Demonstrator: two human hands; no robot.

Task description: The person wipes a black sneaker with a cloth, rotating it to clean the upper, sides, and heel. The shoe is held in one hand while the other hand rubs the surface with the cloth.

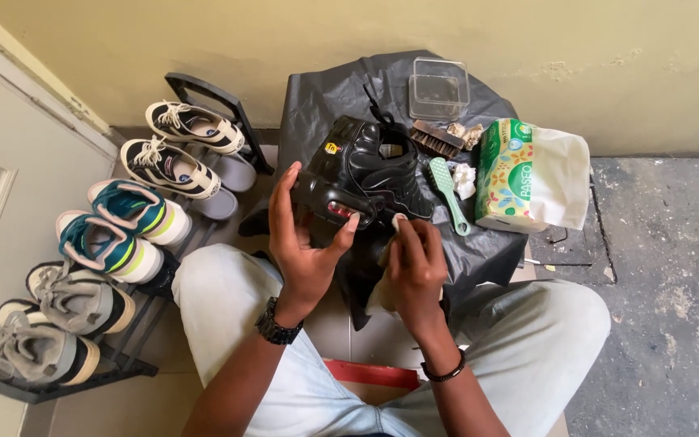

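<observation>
The person sits with knees apart before a small table draped in black plastic, and a black sneaker rests on it, heel toward the body. The left hand is wrapped around the heel, fingers curled over the top and thumb under the sole edge, steadying it. The right hand is closed on a small pale cloth, pressing it against the rear side of the sneaker just beside the left thumb. The likeliest slip seems to be the sneaker twisting out of the one-handed hold if the rubbing pressure grows, since only the heel is gripped and the plastic sheet underneath looks slick. A sideways shove could also carry the toe into the wooden brush and the green brush lying just beside it, or nudge the clear plastic tub near the table's back edge. The tissue pack sits near the right rim and looks easy to knock off. The loose sheet could bunch and drag everything with it. A shoe rack with several pairs stands well apart on the left.
</observation>
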